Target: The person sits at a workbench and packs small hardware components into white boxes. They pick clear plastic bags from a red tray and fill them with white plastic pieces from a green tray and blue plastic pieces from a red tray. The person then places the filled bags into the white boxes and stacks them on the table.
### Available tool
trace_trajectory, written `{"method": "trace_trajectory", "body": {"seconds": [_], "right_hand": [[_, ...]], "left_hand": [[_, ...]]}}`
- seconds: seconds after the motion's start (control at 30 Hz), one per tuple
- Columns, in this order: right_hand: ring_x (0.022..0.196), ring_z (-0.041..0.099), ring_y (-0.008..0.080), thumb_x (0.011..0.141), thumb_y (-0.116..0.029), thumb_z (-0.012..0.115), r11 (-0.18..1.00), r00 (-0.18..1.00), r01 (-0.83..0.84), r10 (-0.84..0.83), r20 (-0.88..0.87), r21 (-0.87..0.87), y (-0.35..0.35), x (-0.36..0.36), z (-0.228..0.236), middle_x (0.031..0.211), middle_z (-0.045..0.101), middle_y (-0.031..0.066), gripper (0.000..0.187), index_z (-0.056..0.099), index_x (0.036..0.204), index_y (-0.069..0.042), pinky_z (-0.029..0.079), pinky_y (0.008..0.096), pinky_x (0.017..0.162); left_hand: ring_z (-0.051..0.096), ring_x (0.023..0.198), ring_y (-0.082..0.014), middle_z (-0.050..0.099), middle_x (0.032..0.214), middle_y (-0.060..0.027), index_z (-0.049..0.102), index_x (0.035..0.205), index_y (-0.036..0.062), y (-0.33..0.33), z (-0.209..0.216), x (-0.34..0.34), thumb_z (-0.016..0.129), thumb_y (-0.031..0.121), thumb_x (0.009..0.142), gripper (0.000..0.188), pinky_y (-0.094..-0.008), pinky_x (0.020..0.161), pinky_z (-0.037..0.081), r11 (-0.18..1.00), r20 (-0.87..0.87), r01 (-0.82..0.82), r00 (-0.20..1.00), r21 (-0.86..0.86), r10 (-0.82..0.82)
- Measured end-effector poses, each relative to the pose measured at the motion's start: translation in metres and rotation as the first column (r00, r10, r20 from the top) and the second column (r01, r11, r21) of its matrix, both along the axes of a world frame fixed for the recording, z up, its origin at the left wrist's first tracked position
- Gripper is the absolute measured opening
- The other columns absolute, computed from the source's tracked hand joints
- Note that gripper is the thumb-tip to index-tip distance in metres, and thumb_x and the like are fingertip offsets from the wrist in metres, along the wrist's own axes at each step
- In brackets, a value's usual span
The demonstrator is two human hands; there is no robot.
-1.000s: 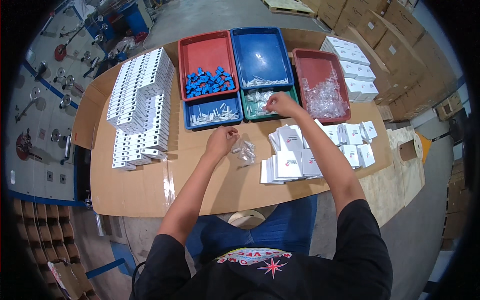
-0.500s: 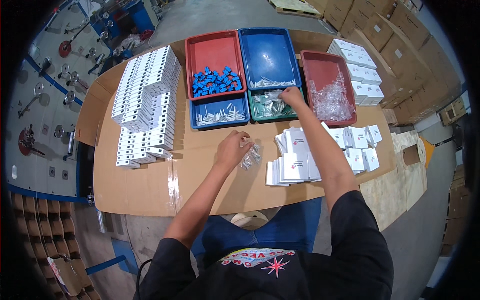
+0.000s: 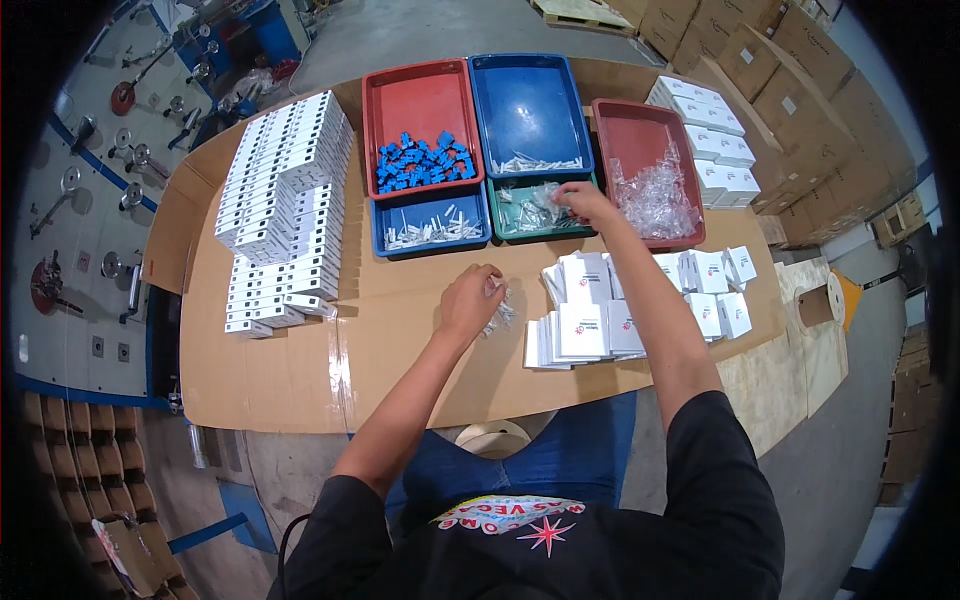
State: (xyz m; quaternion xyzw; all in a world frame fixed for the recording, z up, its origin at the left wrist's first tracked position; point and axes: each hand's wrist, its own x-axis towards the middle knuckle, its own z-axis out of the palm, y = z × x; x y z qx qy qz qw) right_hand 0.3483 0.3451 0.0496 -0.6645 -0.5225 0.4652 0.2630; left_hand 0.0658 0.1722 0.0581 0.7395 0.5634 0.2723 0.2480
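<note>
My left hand (image 3: pixel 470 302) hovers over the cardboard tabletop, its fingers curled round a small clear plastic bag (image 3: pixel 502 317) with light slender pieces inside. My right hand (image 3: pixel 586 203) reaches into the green tray (image 3: pixel 548 236). Its fingers are pinched at a crumpled clear bag (image 3: pixel 546 197) lying over the tray's contents; the fingertips are partly hidden. Just left of that tray, a small blue tray (image 3: pixel 379 228) holds loose white and grey pieces. Flat white boxes (image 3: pixel 580 330) stand in rows below my right forearm.
Behind are a red tray (image 3: pixel 415 95) of blue parts and a large blue tray (image 3: pixel 525 100) with white sticks. Another red tray (image 3: pixel 618 120) holds clear bags. White boxes are stacked at left (image 3: pixel 290 180) and far right (image 3: pixel 715 130). Cardboard (image 3: pixel 260 380) covers the table.
My right hand has drawn slightly back toward me within the green tray, and a clear bag shows more at its fingertips. The left hand keeps its bag. The whole view has shifted slightly.
</note>
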Motion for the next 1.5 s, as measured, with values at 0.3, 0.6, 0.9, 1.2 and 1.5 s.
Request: {"method": "trace_trajectory", "body": {"seconds": [0.3, 0.6, 0.9, 1.2, 1.5], "right_hand": [[0.094, 0.066, 0.0442, 0.081, -0.019, 0.067, 0.921, 0.749, -0.151, -0.13, 0.65, 0.358, -0.004, -0.044, -0.033, 0.1, 0.068, 0.0269, 0.028, 0.063, 0.104, -0.003, 0.053, 0.0516, 0.084], [0.1, 0.064, 0.0437, 0.076, -0.006, 0.069, 0.779, 0.802, -0.401, 0.044, 0.596, 0.482, 0.004, -0.018, -0.028, 0.105, 0.066, 0.0289, 0.04, 0.06, 0.115, 0.0, 0.051, 0.0483, 0.09], [0.097, 0.064, 0.0449, 0.08, -0.01, 0.068, 0.842, 0.848, -0.289, 0.004, 0.529, 0.456, 0.002, -0.012, -0.012, 0.098, 0.067, 0.0282, 0.025, 0.067, 0.101, 0.003, 0.051, 0.0473, 0.084], [0.073, 0.069, 0.0235, 0.076, -0.028, 0.073, 0.845, 0.922, -0.354, 0.244, 0.3, 0.401, -0.018, -0.015, 0.046, 0.08, 0.07, 0.017, 0.041, 0.07, 0.101, 0.004, 0.052, 0.0343, 0.067], [0.052, 0.062, 0.0141, 0.074, -0.022, 0.086, 0.844, 0.84, -0.535, 0.536, -0.082, 0.03, -0.077, -0.086, 0.051, 0.075, 0.068, 0.0088, 0.046, 0.07, 0.11, 0.002, 0.05, 0.0303, 0.055]], "left_hand": [[0.068, 0.082, -0.034, 0.065, 0.091, -0.012, 0.067, 0.104, 0.0089, 0.102, 0.004, 0.058, 0.063, 0.019, 0.087, 0.02, -0.0459, 0.068, 0.054, 0.924, -0.075, -0.167, 0.976, 0.344, 0.204], [0.073, 0.076, -0.0274, 0.068, 0.095, -0.013, 0.066, 0.102, 0.0042, 0.16, -0.024, 0.076, 0.06, 0.009, 0.085, 0.018, -0.037, 0.06, 0.057, 0.909, -0.576, 0.118, 0.803, 0.4, 0.15], [0.069, 0.075, -0.0313, 0.064, 0.094, -0.0113, 0.066, 0.092, 0.0071, 0.132, -0.006, 0.057, 0.063, 0.015, 0.088, 0.009, -0.0408, 0.06, 0.055, 0.899, -0.297, 0.021, 0.947, 0.438, 0.123], [0.067, 0.082, -0.0327, 0.065, 0.09, -0.0118, 0.065, 0.093, 0.0058, 0.028, 0.037, -0.033, 0.071, 0.03, 0.084, 0.026, -0.0432, 0.069, 0.052, 0.964, 0.051, -0.195, 0.981, 0.179, 0.189], [0.069, 0.091, -0.0348, 0.07, 0.096, -0.0211, 0.06, 0.109, 0.0036, -0.04, -0.002, -0.076, 0.074, 0.043, 0.082, 0.05, -0.0435, 0.078, 0.054, 0.912, -0.094, -0.277, 0.961, -0.302, 0.261]]}}
